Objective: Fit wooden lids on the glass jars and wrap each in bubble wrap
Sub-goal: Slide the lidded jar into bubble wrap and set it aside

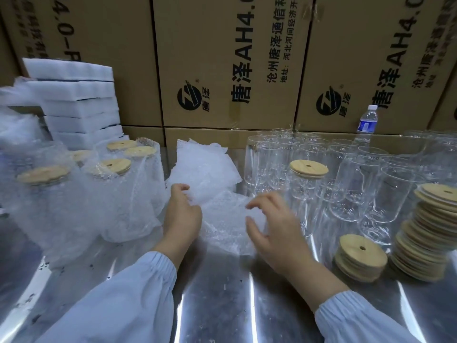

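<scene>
A loose sheet of bubble wrap lies on the steel table in front of me. My left hand pinches its left edge. My right hand hovers over the sheet's right edge, its fingers spread and curved, holding nothing. More bubble wrap is piled behind the sheet. Several wrapped, lidded jars stand at the left. At the right stand several bare glass jars, and one of them carries a wooden lid. Stacks of wooden lids sit at the right front.
White foam sheets are stacked at the back left. Cardboard boxes wall off the back of the table. A water bottle stands behind the jars. The steel table shines in front of my arms.
</scene>
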